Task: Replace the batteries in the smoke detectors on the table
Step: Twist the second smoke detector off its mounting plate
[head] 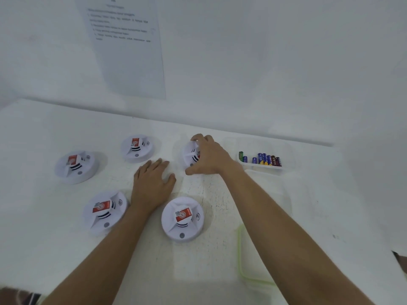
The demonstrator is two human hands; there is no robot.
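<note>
Five white smoke detectors point(182, 219) on surface point(220, 205). Right grip point(209, 156): curled around far-right detector point(187, 155), beside tray point(286, 148) of batteries point(264, 159). Left grip point(152, 186): spread flat on surface, among detectors.

Just right of your right grip point(208, 156), the battery tray point(261, 167) hems you in; nearer you, bare desk point(220, 194) lies open beside your left grip point(152, 186).

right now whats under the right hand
A white smoke detector. The right hand curls over it and grips its far and near edges. Only its left part and a sliver of red label show; the hand covers the rest.
</note>
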